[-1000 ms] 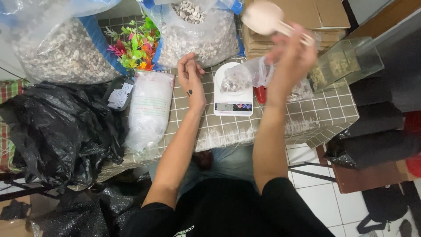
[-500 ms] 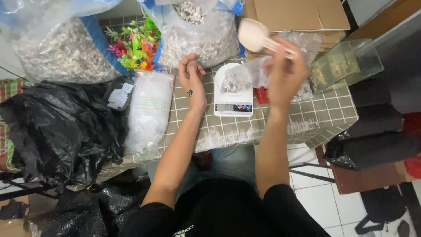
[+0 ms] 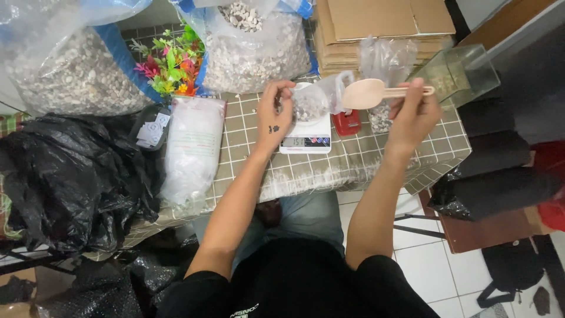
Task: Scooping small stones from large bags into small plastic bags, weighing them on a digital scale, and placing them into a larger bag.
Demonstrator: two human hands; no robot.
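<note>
Near the centre of the frame, the left hand (image 3: 275,115) is pinched on the rim of a small clear bag (image 3: 310,103) of pebbles, which sits on a white scale (image 3: 306,140). To the right, the right hand (image 3: 412,115) is closed around the handle of a pale spoon (image 3: 371,93), held level with its bowl just right of the bag and above a red stapler (image 3: 347,122). The scale rests on a checked tablecloth (image 3: 365,159). Across the top stand two big sacks (image 3: 253,47) of pebbles with plastic flowers (image 3: 170,62) between them, and flat cardboard (image 3: 382,23) at upper right. A black bag (image 3: 65,176) fills the left.
</note>
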